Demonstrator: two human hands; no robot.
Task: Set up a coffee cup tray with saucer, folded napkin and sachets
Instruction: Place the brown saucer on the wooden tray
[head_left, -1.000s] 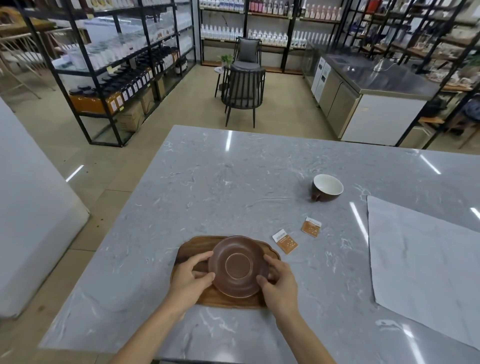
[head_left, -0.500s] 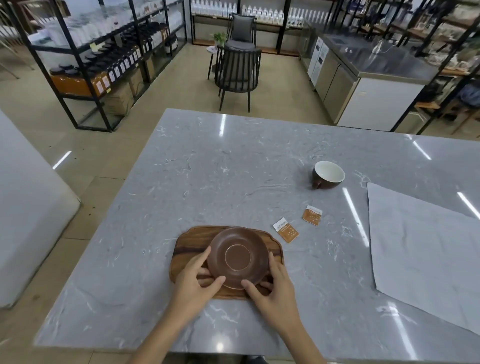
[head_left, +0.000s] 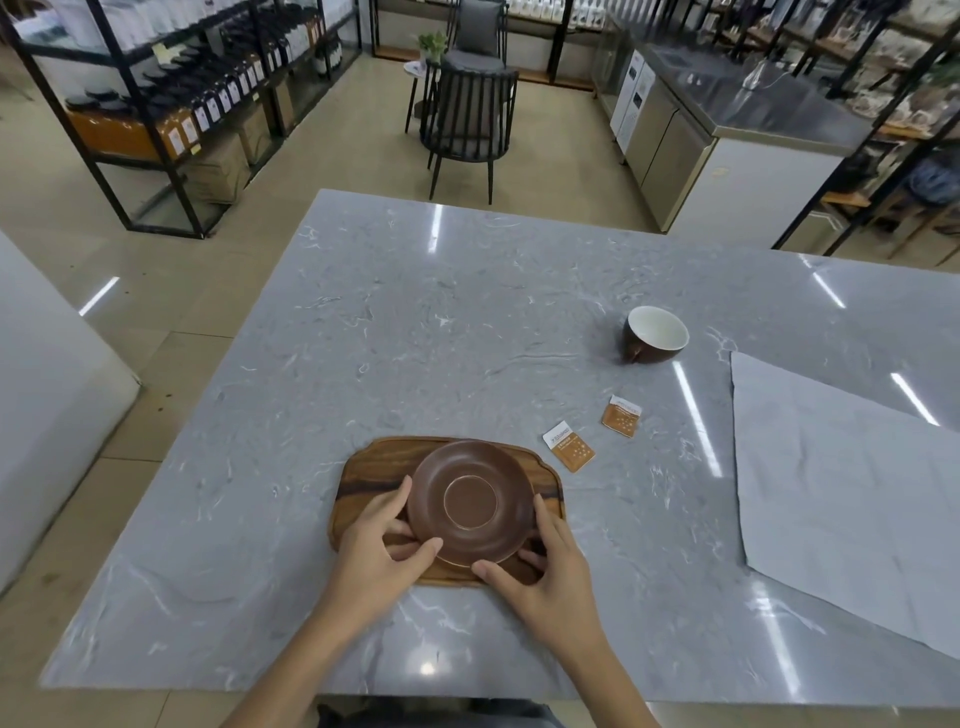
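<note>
A brown saucer sits on a wooden tray near the table's front edge. My left hand holds the saucer's left rim, thumb on the near edge and fingers under the side. My right hand holds the right rim the same way. Two orange sachets lie flat on the table right of the tray. A brown cup with a white inside stands further back right. A large grey napkin lies spread flat at the right.
The grey marble table stretches away behind the tray. A black chair stands beyond its far edge. Black shelving lines the left; a steel counter is at the back right.
The head camera tipped down and closer. Both hands stayed on the saucer, which has settled toward the middle of the tray; the thumbs slid round to its near rim.
</note>
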